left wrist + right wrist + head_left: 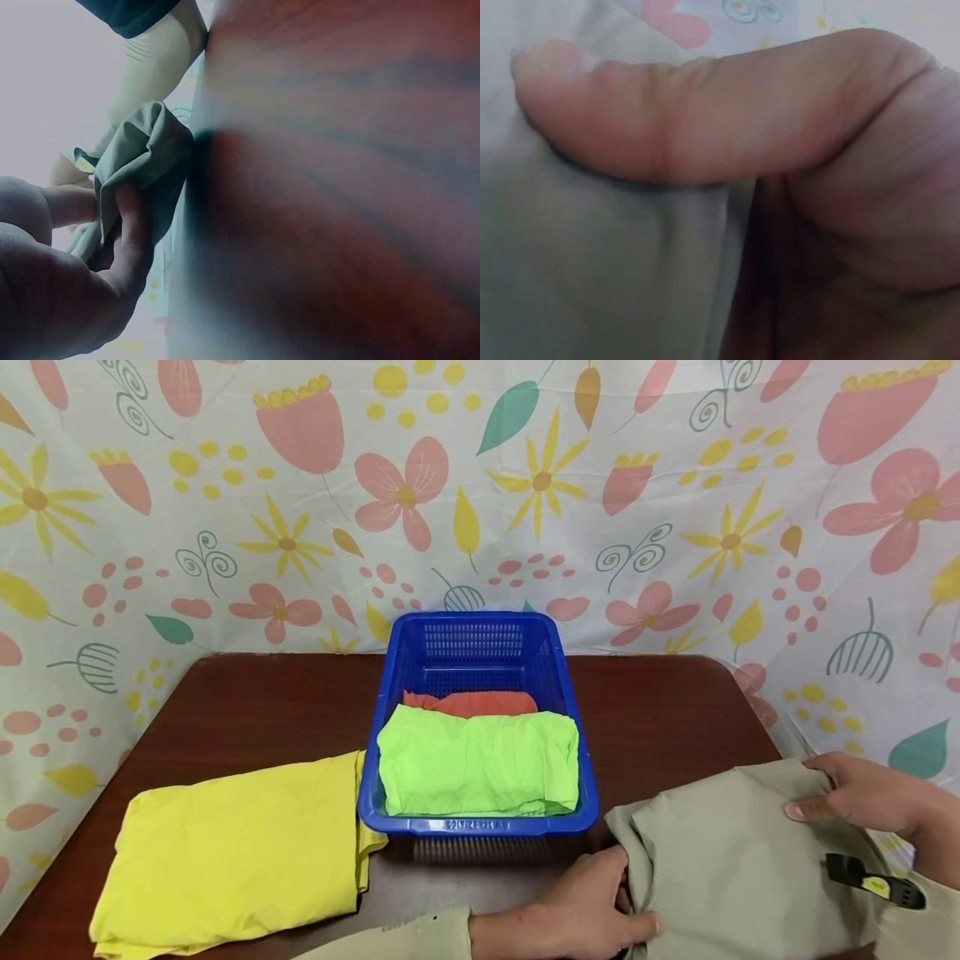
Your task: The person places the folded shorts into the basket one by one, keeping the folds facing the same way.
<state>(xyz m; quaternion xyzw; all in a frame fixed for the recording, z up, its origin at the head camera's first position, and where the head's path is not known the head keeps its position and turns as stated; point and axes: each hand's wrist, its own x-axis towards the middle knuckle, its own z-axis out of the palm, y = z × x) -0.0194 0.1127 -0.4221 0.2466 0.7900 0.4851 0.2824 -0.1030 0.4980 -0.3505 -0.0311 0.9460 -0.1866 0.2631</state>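
Observation:
A folded grey-beige cloth (750,852) is held between both hands at the right of the table. My left hand (577,910) pinches its left edge, thumb on top and fingers beneath; the left wrist view shows the bunched cloth (146,150) between thumb and fingers. At the far right side my right hand (870,797) grips the cloth, its thumb (652,120) lying flat across the fabric. Inside the blue plastic basket (480,827) lie a folded lime-green cloth (480,760) and, behind it, a red-orange one (487,702).
A folded yellow cloth (240,852) lies left of the basket, its right edge close against it. The dark brown table (285,710) ends at a wall hung with a floral sheet (480,485). A black strap with a yellow patch (873,882) crosses the right wrist.

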